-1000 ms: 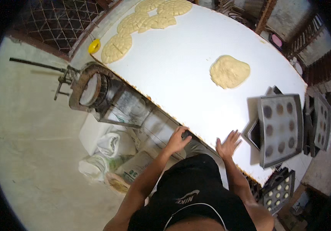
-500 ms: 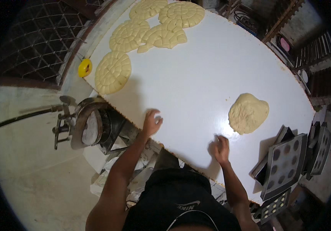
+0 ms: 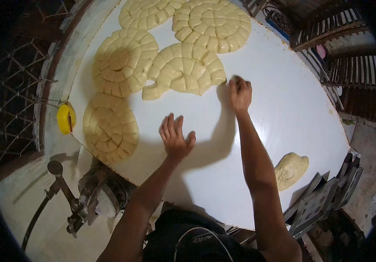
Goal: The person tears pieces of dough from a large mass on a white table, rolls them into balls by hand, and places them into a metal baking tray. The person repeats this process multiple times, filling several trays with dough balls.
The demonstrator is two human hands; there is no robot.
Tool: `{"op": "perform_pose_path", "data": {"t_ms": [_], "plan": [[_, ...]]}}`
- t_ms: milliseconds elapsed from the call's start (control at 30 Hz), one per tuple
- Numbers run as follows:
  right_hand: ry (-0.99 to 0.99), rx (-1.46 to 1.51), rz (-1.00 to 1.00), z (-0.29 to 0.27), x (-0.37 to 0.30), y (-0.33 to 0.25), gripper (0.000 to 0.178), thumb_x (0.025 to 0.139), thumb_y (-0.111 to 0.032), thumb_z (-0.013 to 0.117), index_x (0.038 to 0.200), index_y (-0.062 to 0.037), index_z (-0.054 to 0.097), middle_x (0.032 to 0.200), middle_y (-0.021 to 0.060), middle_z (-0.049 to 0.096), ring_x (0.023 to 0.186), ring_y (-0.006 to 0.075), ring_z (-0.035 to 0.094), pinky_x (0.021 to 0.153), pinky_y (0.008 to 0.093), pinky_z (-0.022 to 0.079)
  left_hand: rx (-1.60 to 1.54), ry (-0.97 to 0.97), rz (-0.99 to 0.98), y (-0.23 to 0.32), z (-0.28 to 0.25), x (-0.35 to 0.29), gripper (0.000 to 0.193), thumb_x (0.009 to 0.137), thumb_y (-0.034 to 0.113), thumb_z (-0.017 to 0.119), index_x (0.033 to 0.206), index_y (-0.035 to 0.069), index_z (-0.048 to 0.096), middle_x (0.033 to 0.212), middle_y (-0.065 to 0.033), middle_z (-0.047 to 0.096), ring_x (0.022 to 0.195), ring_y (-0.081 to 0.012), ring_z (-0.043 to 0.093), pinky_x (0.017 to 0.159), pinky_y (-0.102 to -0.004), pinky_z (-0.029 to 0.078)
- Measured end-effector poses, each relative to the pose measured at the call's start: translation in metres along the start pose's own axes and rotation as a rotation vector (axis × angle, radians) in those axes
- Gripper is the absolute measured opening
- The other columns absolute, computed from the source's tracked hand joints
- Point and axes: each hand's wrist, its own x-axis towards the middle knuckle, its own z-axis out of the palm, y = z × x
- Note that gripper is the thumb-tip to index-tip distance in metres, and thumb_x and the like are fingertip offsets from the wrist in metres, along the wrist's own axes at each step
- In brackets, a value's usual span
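My left hand (image 3: 177, 139) is over the white tabletop with its fingers spread, holding nothing. Farther out, my right hand (image 3: 240, 97) is beside the right end of a partly cut-away dough round (image 3: 186, 70); its fingers are curled in, and a dark patch between them leaves what they hold, if anything, unclear. Around that piece lie scored, flat dough rounds: one at the near left (image 3: 110, 128), one behind it (image 3: 127, 61), one at the far right (image 3: 212, 25) and one at the far edge (image 3: 148, 12). An uncut dough lump (image 3: 291, 170) rests at the right, partly behind my right forearm.
Dark metal baking trays (image 3: 314, 205) lean at the table's right edge. A yellow bowl (image 3: 66, 118) sits by the left edge near a metal grille (image 3: 13, 109). Below it stands a metal machine (image 3: 94, 192) with a lever. Slatted wooden racks (image 3: 358, 70) are at the far right.
Both hands have moved farther over the table, the right one most, up to the cut-away dough. The view has shifted, bringing the dough rounds closer and the lump lower.
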Motion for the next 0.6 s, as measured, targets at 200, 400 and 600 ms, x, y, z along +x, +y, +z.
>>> {"op": "perform_pose_path", "data": {"t_ms": [200,400,600], "plan": [[-0.469,0.080,-0.149,0.040,0.069,-0.065,0.065,0.092,-0.040,0.084,0.135,0.0065,0.069,0.126,0.0260,0.073,0.116,0.0396,0.070,0.104,0.0502,0.055,-0.053,-0.056,-0.027,-0.006,-0.003,0.004,0.076,0.093,0.042,0.076,0.156,0.006,0.053,0.167,-0.0284,0.040,0.157,-0.0484,0.033,0.127,-0.0663,0.026],[-0.516,0.776,0.458,-0.073,0.031,0.056,0.037,0.098,-0.010,0.077,0.131,0.0045,0.068,0.117,0.0119,0.075,0.100,0.0209,0.074,0.087,0.0359,0.063,-0.084,-0.023,0.045,-0.008,-0.005,0.013,0.070,0.093,0.038,0.073,0.151,0.003,0.056,0.165,-0.0278,0.043,0.154,-0.0475,0.036,0.125,-0.0647,0.030],[-0.203,0.875,0.706,-0.155,-0.180,0.140,0.042,0.098,-0.009,0.074,0.137,0.0012,0.061,0.126,0.0135,0.070,0.114,0.0246,0.070,0.097,0.0406,0.061,-0.083,0.131,0.092,-0.009,-0.006,0.007,0.067,0.085,0.029,0.082,0.141,0.001,0.058,0.160,-0.0257,0.047,0.149,-0.0464,0.040,0.122,-0.0634,0.032]]}}
